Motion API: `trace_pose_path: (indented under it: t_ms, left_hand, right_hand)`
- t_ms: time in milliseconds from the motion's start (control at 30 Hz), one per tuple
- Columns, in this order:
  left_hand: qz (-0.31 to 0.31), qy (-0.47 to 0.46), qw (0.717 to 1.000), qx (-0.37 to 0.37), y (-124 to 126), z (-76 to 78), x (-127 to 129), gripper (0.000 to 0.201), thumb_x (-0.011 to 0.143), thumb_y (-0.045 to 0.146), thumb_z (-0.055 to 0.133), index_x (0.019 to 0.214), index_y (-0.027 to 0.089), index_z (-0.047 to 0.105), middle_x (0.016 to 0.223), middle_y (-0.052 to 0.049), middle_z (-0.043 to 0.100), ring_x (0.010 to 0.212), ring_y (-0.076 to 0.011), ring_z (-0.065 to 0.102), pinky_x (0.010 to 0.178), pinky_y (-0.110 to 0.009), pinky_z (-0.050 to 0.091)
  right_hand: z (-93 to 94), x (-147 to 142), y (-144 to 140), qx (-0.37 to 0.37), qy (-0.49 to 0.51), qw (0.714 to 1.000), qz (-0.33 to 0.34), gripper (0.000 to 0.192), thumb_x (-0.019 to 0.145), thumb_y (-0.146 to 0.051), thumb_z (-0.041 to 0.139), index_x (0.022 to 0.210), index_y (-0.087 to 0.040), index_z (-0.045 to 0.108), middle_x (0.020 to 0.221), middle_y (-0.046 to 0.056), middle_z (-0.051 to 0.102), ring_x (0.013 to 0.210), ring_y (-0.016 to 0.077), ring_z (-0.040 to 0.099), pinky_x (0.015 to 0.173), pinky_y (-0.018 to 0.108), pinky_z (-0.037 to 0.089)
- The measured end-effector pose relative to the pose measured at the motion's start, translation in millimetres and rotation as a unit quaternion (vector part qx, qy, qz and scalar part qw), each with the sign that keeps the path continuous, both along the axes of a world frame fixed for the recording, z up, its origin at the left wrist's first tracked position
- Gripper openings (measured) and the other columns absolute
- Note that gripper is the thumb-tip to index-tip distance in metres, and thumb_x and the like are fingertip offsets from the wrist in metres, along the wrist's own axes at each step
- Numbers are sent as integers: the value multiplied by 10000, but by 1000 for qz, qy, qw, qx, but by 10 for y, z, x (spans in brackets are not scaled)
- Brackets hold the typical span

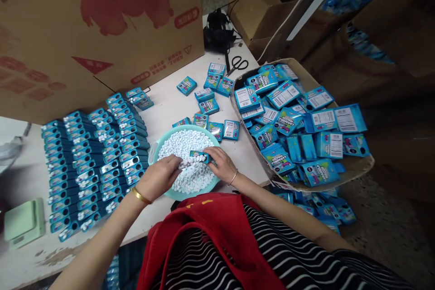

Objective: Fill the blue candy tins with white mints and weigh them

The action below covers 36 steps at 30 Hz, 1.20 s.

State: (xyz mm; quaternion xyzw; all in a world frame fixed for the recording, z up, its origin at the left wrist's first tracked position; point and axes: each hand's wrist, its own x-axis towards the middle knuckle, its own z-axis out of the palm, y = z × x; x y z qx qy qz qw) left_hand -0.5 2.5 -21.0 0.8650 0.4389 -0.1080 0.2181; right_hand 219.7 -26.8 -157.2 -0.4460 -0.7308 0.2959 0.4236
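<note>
A teal bowl [153, 148] heaped with small white candies [183, 142] sits on the table in front of me. Over it, my right hand [222, 164] grips a small blue box [201, 157], held open with white candies showing at its left end. My left hand [162, 176] is cupped against that open end, its fingers pinching candies into the box. A gold bangle is on my left wrist, a thin bracelet on my right.
Rows of filled blue boxes [95, 158] lie standing at the left. Loose blue boxes [207, 99] lie behind the bowl. A cardboard tray [353, 170] piled with blue boxes is at the right. Scissors [237, 64], a green scale [22, 222] and a large carton [84, 22] are around.
</note>
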Motion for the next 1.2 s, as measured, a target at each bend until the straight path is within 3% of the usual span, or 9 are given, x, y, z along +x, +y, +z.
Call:
trace_pose_path:
  t_ms: [200,400,500,600,833,933,1000,1100,1200]
  left_hand:
    - [-43,196,979,45,-72,398,450,221,918,130,359,1019,158,553,909,-81,617,802,-215,606,611,-297,455]
    - [-38,173,983,43,-61,589,430,230,888,105,405,1023,195,569,877,-56,612,781,-217,606,608,-303,464]
    - [9,38,999,29,58,412,199,164,897,297,493,1014,196,549,948,-59,602,822,-198,608,683,-308,495]
    - [36,-114,993,19,208,82,30,448,831,435,595,1198,213,465,1130,-88,568,991,-214,591,829,-344,499]
    - [52,-105,992,56,967,-355,-357,294,902,397,486,1112,194,515,981,-66,586,851,-180,594,747,-297,486]
    - [123,-70,980,141,1520,-473,-725,310,888,403,499,1103,182,523,981,-73,579,887,-203,589,767,-307,478]
    - [170,-10,971,168,1891,-613,-979,319,880,397,502,1100,168,533,1018,-90,577,914,-225,591,759,-313,475]
    - [211,86,961,159,2346,-882,-1289,322,871,376,506,1118,171,541,1089,-103,570,926,-241,600,756,-314,470]
    - [230,138,955,125,2622,-1137,-1490,308,863,346,513,1122,183,548,1116,-102,566,941,-247,605,774,-313,468]
  right_hand:
    - [-12,-106,-46,4,17,1000,7,483,751,-46,467,1204,-211,510,1118,101,606,1065,248,543,937,455,481]
    - [-72,-104,-61,-7,55,998,8,461,776,-60,476,1209,-214,512,1123,103,608,1074,242,543,936,454,473]
    - [-53,-141,-49,-37,85,996,1,407,811,-112,523,1206,-208,516,1113,110,615,1067,246,555,925,447,478]
    - [26,-263,36,-72,121,990,-6,364,839,-219,590,1198,-220,529,1108,104,620,1072,247,567,925,437,479]
    - [62,-552,949,-115,152,982,-10,559,863,-376,589,1358,-210,387,1288,127,530,1183,243,524,1012,408,426]
    - [-62,-638,1598,-137,8,989,-50,586,855,-409,588,1352,-165,399,1282,164,516,1202,263,486,1026,428,400]
    - [-157,-755,1986,-165,-149,975,3,575,820,-444,620,1293,-152,476,1233,168,549,1197,292,475,1014,458,394]
    - [-310,-1044,2405,-202,-319,917,131,683,709,-530,696,1249,-148,527,1228,180,565,1195,338,473,973,485,407]
    - [-481,-1350,2633,-264,-365,863,227,713,559,-510,800,1143,-150,606,1173,183,618,1130,354,541,925,470,436]
